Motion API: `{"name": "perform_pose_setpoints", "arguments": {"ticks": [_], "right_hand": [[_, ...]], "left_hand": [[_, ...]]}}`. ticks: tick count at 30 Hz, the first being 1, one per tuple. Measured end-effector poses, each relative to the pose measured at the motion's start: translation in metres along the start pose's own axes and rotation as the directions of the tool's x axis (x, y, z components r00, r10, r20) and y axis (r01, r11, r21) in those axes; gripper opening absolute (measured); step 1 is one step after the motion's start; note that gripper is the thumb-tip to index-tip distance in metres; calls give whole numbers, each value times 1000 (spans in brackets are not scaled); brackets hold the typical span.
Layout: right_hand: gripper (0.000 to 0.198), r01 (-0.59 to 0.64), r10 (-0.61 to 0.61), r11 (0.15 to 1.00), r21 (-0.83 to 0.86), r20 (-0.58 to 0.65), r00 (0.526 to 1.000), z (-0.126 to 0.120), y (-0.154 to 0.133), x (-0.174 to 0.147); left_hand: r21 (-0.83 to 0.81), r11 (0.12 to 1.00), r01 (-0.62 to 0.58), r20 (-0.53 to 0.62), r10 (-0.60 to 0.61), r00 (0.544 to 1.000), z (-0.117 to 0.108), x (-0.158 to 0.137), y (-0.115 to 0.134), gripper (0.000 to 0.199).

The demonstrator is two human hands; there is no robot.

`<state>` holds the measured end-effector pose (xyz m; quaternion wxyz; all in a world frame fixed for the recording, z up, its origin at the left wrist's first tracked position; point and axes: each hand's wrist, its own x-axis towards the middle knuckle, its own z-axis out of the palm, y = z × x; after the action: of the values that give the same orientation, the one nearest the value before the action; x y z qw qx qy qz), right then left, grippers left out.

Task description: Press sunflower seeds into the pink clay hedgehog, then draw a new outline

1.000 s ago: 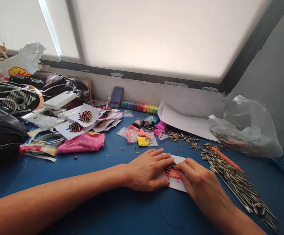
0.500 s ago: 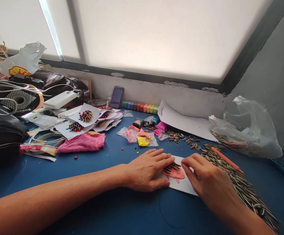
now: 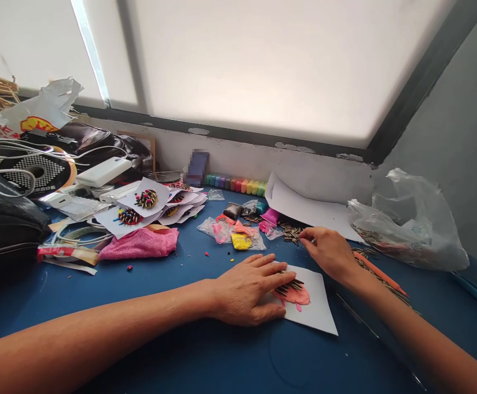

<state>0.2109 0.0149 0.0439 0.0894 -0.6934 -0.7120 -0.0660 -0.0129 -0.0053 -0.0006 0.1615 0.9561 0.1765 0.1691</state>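
My left hand [image 3: 246,293] lies flat with its fingers spread, pressing on a white paper sheet [image 3: 319,309]. Partly under those fingers is a salmon-pink clay shape [image 3: 299,296] with two small pink feet and striped sunflower seeds [image 3: 289,287] stuck in it. My right hand [image 3: 332,254] is beyond the sheet, thumb and fingertips pinched together beside a small heap of loose sunflower seeds [image 3: 291,234]. Whatever the pinch may hold is too small to make out. My right hand and forearm cover much of the larger seed pile.
An orange stick-like piece [image 3: 380,272] and a clear plastic bag [image 3: 414,230] are at the right. Clay packets [image 3: 241,241] lie behind my left hand. Farther left are seed-decorated papers [image 3: 156,191], a pink cloth [image 3: 139,243] and a black bag [image 3: 8,224].
My right hand has left the pink clay shape and moved away from me to the small seed heap. My left hand stays flat on the paper. The view has shifted slightly.
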Motion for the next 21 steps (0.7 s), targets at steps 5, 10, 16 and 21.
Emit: {"name": "perform_pose_setpoints", "arguments": {"ticks": [5, 10, 16, 21], "right_hand": [[21, -30, 33, 999, -36, 68, 997, 10, -9, 24], [26, -41, 48, 997, -63, 109, 993, 17, -16, 30], [28, -42, 42, 999, 13, 21, 999, 6, -5, 13], [27, -8, -1, 983, 183, 50, 999, -11, 12, -19]], "left_hand": [[-1, 1000, 13, 14, -13, 1000, 1, 0, -1, 65], [-6, 1000, 11, 11, -11, 1000, 0, 0, 0, 62], [-5, 1000, 19, 9, -19, 1000, 0, 0, 0, 64], [-7, 1000, 6, -1, -6, 1000, 1, 0, -1, 65]]}}
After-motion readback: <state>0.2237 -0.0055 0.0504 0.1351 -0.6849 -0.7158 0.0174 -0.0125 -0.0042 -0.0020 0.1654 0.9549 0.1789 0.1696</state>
